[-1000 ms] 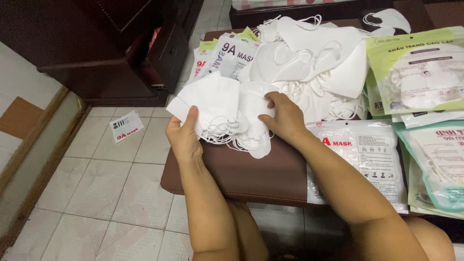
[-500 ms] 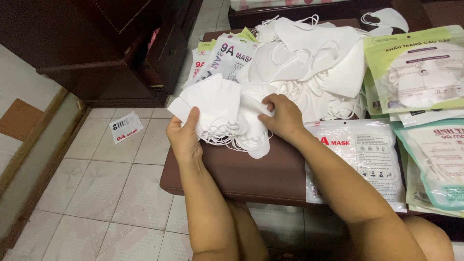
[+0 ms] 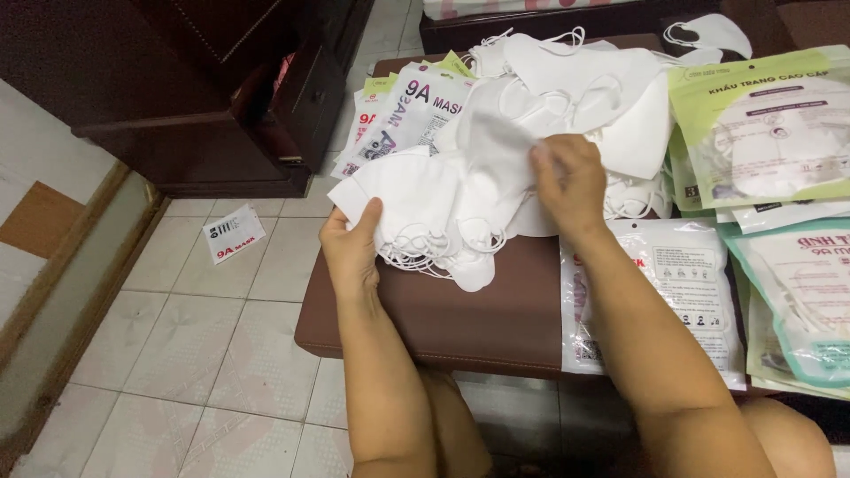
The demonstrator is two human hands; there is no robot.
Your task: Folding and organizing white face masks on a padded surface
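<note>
My left hand (image 3: 352, 250) grips the near left edge of a stack of white face masks (image 3: 416, 199), their ear loops hanging below. My right hand (image 3: 569, 184) pinches a single white mask (image 3: 496, 142) and lifts it above the stack. Both hands are over a brown padded stool (image 3: 469, 310). Behind them lies a loose pile of white masks (image 3: 602, 80).
Printed mask packets lie at the right (image 3: 761, 124) and under my right forearm (image 3: 682, 274); more packets (image 3: 398, 115) sit at the stool's far left. A small packet (image 3: 233, 234) lies on the tiled floor. A dark wooden cabinet (image 3: 204, 88) stands at the left.
My right hand has risen from the stack and pulled one mask up with it. My left hand keeps its hold on the stack.
</note>
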